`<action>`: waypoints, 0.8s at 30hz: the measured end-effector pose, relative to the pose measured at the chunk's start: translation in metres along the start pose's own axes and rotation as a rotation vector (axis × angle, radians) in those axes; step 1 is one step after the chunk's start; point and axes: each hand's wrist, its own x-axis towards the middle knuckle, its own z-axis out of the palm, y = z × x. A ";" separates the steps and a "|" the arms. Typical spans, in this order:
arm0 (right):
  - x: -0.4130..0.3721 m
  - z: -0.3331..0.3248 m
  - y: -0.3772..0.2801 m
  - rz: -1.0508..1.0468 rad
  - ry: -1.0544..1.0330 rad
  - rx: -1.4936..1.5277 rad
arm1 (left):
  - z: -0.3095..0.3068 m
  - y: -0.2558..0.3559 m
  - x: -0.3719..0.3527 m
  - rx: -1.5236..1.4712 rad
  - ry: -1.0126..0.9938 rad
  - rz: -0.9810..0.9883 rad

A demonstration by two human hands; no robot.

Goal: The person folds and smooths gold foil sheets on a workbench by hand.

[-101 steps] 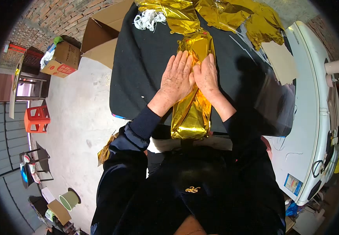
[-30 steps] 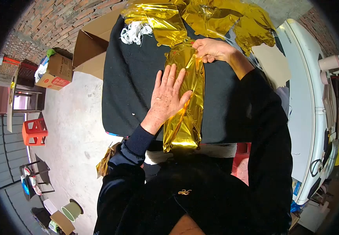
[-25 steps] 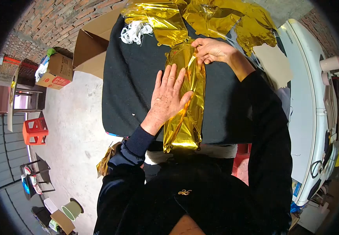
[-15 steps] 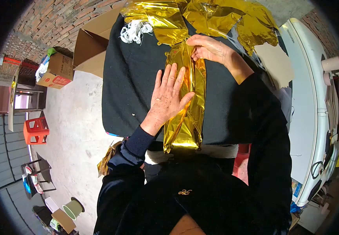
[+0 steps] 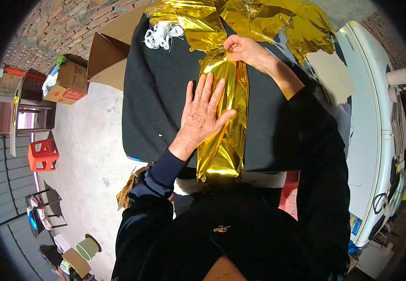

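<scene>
A flat gold foil balloon [image 5: 219, 154] lies lengthwise over the black cloth, folded into a long strip with small tabs at its corners. My left hand [image 5: 202, 110] rests palm down on it, fingers stretched out and thumb spread across the foil. At the strip's far end my right hand [image 5: 246, 52] is closed in a pinch, thumb and forefinger at the foil's top edge. Just beyond that edge lies a stack of more gold foil [image 5: 203, 28]. To its left sits a bundle of white string [image 5: 161, 35].
The black cloth [image 5: 160, 107] covers the worktable. More crumpled gold foil [image 5: 306, 35] lies at the back right, beside a piece of cardboard [image 5: 329, 75]. An open cardboard box [image 5: 109, 61] stands at the left, a long white cabinet [image 5: 371, 131] at the right, and a red stool [image 5: 43, 154] farther left.
My right hand has shifted slightly up and right, its fingers now curled into a pinch at the foil's far end. My left hand has stayed almost in place, flat on the foil.
</scene>
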 end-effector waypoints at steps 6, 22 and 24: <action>-0.016 0.006 0.006 -0.126 0.059 -0.347 | -0.001 0.001 -0.001 0.006 0.011 0.022; -0.032 0.019 0.018 -0.560 0.362 -0.984 | -0.005 0.001 0.001 0.025 -0.050 0.053; -0.033 0.022 0.008 -0.630 0.278 -1.037 | -0.003 0.000 0.001 0.021 -0.030 0.055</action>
